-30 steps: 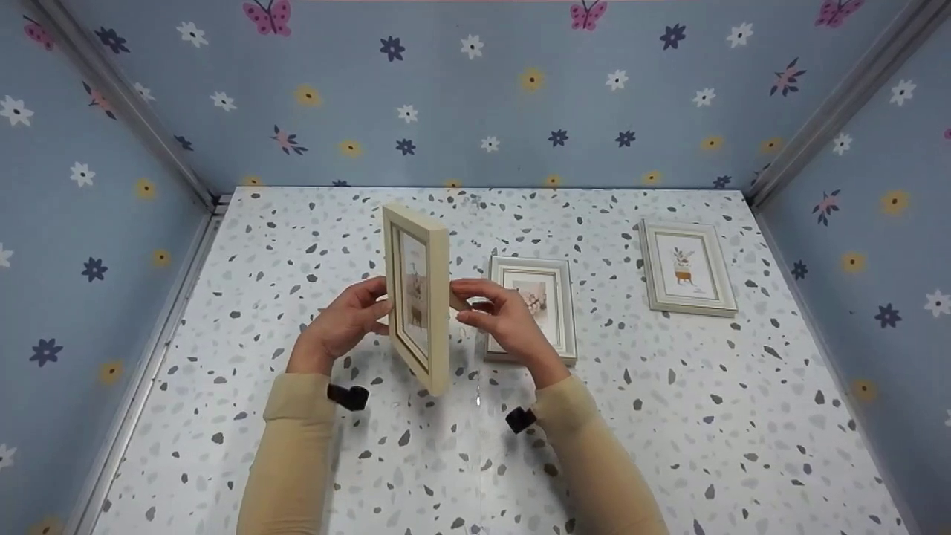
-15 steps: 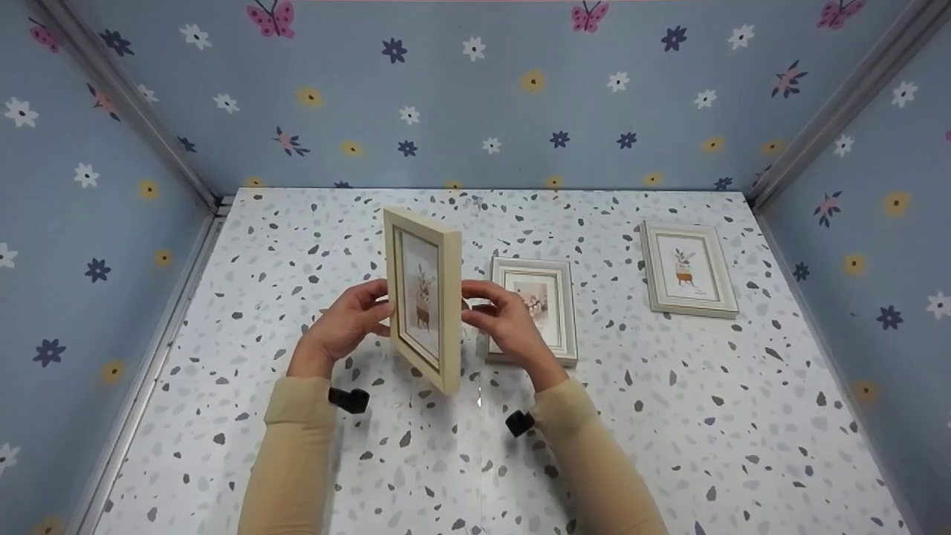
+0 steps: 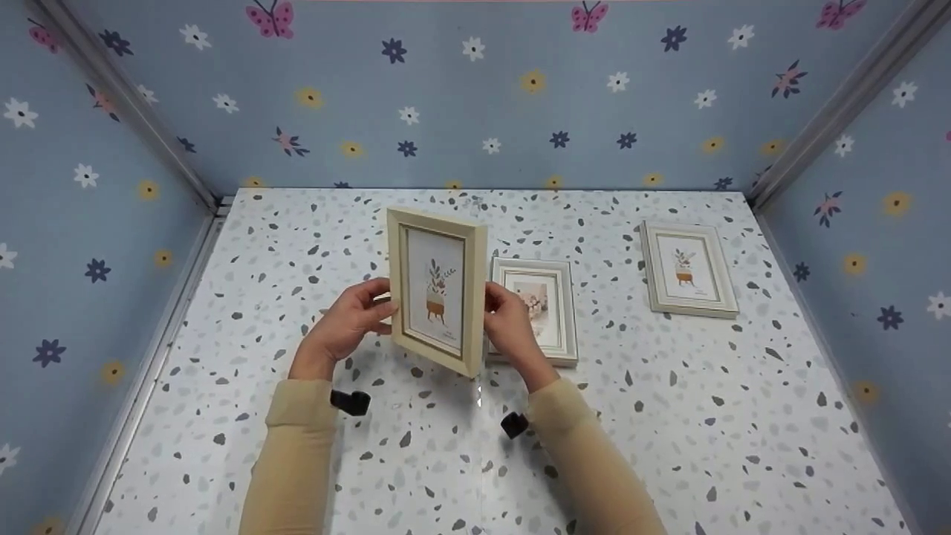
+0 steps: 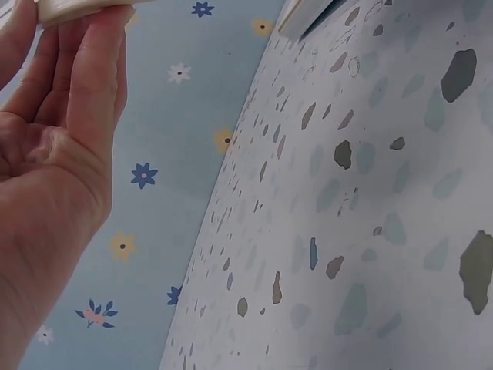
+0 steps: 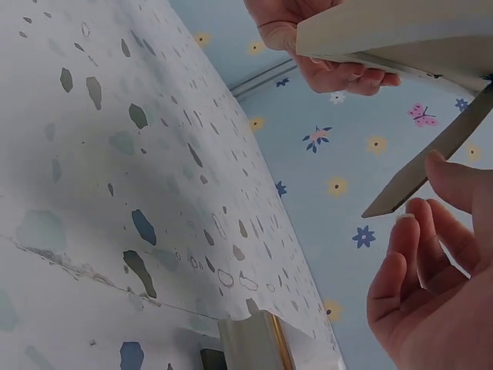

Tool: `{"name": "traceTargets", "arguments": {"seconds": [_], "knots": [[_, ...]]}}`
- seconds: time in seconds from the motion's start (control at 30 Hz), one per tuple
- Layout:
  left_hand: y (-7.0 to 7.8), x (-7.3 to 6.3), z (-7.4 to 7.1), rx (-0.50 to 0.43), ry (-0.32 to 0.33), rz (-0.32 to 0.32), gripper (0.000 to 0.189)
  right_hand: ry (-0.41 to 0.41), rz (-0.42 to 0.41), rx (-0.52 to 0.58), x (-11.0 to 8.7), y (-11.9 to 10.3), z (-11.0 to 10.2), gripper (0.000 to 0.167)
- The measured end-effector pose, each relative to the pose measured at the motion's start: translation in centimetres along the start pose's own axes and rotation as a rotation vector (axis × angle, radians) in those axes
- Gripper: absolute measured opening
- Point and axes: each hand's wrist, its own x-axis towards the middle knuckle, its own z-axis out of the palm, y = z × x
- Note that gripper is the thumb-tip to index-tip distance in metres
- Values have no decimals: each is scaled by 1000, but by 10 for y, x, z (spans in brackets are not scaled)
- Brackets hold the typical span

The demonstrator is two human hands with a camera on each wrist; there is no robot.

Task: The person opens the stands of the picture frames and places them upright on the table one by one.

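Observation:
A cream picture frame [image 3: 436, 297] with a plant print is held up off the table, tilted, its face toward the head camera. My left hand [image 3: 342, 323] grips its left edge; the left wrist view catches only a sliver of the frame [image 4: 73, 9]. Behind the frame's right side is my right hand [image 3: 513, 331], its fingertips partly hidden from the head camera. From the right wrist, the frame's stand leg [image 5: 427, 177] is seen swung out from the back, pinched between my right thumb and fingers.
A second picture frame [image 3: 562, 312] with a flower photo lies flat just right of the held one, partly behind my right hand. A third frame [image 3: 687, 271] lies farther right. Blue patterned walls [image 3: 475, 96] bound the speckled table [image 3: 706, 431] at the back and sides.
The held frame has turned so that its face shows more fully, its right edge swinging to the right. My right hand has shifted slightly right with it; the left hand stays nearly in place.

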Motion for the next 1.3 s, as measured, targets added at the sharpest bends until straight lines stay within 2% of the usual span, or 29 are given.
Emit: {"name": "traceTargets", "arguments": {"seconds": [0.23, 0.37, 0.43, 0.57, 0.7, 0.83, 1.0, 1.1, 1.3], "knots": [[-1, 1, 0, -14, 40, -17, 34, -36, 104, 204, 16, 38, 2, 31], [0, 0, 0, -14, 86, -20, 34, -78, 157, 348, 16, 40, 2, 34], [1, 0, 1, -10, 104, -21, 34, -107, 174, 431, 14, 40, 1, 43], [3, 0, 3, 2, 130, -33, 36, -212, 156, 569, 11, 40, -1, 66], [5, 0, 4, 21, 152, -48, 37, -303, 135, 591, 8, 42, -4, 88], [5, 0, 4, 37, 164, -55, 38, -331, 123, 589, 7, 45, -5, 100], [5, -1, 5, 63, 177, -54, 37, -314, 109, 575, 8, 47, -6, 102], [4, -3, 5, 76, 193, -49, 35, -274, 84, 558, 9, 48, -6, 95], [2, -5, 7, 95, 224, -41, 33, -108, 43, 527, 13, 44, -4, 54]]}}
